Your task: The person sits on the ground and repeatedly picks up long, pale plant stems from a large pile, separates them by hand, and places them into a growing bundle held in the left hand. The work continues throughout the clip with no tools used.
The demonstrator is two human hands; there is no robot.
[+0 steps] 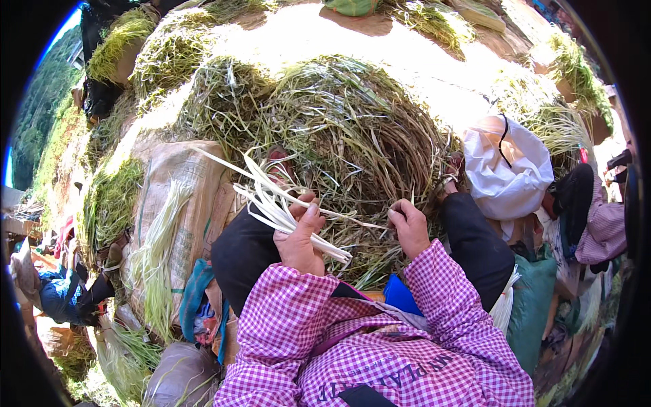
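Note:
My left hand [301, 249] grips a small bunch of pale, stripped plant stalks [267, 206]. The stalks fan out to the upper left, and their other ends poke out below the hand. My right hand [411, 226] pinches the tip of one thin stalk [368, 224] between thumb and forefinger. That stalk stretches across from the left hand, its end brownish. Beneath both hands, between my knees, lies a big heap of green and dry brown plant strips [346, 122].
On my left, a long bundle of pale stalks [161, 254] drapes over a full woven sack [198, 163]. To the right stand an open white sack [501, 183] and a green sack [531, 305]. Other people sit at the left [61, 292] and right [602, 224]. More plant heaps [173, 51] lie behind.

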